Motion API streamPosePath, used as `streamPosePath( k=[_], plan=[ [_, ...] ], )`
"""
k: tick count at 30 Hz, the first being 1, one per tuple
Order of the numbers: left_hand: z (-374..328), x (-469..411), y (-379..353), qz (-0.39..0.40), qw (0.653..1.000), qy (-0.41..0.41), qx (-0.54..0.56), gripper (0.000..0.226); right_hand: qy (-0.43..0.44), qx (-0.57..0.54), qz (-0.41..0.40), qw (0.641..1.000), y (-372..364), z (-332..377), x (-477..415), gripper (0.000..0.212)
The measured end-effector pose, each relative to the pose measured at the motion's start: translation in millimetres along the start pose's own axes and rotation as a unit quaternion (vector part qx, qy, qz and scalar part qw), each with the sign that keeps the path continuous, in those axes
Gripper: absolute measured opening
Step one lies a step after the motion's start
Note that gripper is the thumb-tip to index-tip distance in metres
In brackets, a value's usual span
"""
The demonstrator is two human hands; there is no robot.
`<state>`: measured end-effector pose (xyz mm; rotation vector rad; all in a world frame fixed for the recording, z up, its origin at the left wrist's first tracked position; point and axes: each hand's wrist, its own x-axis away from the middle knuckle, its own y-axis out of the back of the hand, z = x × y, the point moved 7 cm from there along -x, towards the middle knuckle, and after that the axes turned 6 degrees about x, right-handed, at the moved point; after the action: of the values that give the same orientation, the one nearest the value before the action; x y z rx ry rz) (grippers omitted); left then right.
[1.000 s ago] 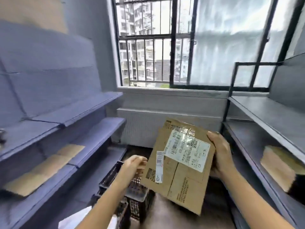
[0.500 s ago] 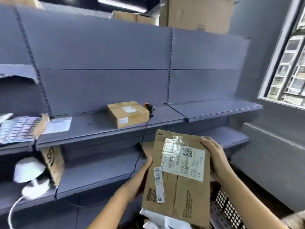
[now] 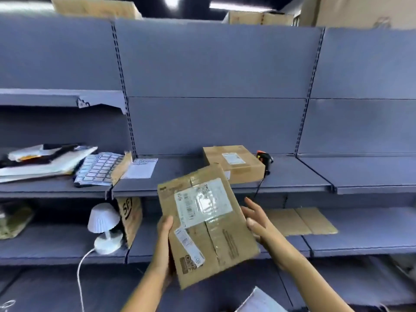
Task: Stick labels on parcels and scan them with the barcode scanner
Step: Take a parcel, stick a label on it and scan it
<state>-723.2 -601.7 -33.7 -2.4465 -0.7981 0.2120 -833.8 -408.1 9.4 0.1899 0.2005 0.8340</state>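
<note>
Pinches the cardboard parcel (image 3: 209, 233) at its left edge with the left hand (image 3: 165, 230). Spreads the right hand (image 3: 256, 221) beside its right edge.

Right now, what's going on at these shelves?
A person holds a flat cardboard parcel in front of a shelf. The left hand grips its left edge; the right hand lies open by the right edge. It already carries labels. The scanner sits untouched on that shelf beside a box.
</note>
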Motion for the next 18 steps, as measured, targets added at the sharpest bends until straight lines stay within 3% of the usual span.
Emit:
streamPosePath(
  k=[4, 8, 12, 15, 18],
  plan=[
    [-14.1, -60.3, 6.3, -0.035, 0.994, -0.029, 0.1, 0.061, 0.021, 0.01, 0.014, 1.0, -4.7, -8.9, -47.5, 0.107],
    [-27.4, -122.1, -1.0, -0.044, 0.991, -0.056, 0.116, 0.08, 0.031, -0.063, -0.082, 0.994, -11.5, -8.0, -115.3, 0.101],
    [-29.5, -166.5, -18.5, 0.021, 0.992, -0.056, 0.11, 0.083, 0.071, -0.129, -0.159, 0.976, 5.0, 0.9, -164.2, 0.104],
    [-29.1, -197.1, -15.9, 0.064, 0.993, -0.04, 0.092, 0.114, 0.081, -0.128, -0.184, 0.971, 25.1, 11.4, -189.3, 0.096],
    [-44.4, -232.2, -2.2, 0.055, 0.995, -0.044, 0.068, 0.138, 0.097, -0.088, -0.208, 0.969, 50.8, 21.3, -215.0, 0.08]
  ],
)
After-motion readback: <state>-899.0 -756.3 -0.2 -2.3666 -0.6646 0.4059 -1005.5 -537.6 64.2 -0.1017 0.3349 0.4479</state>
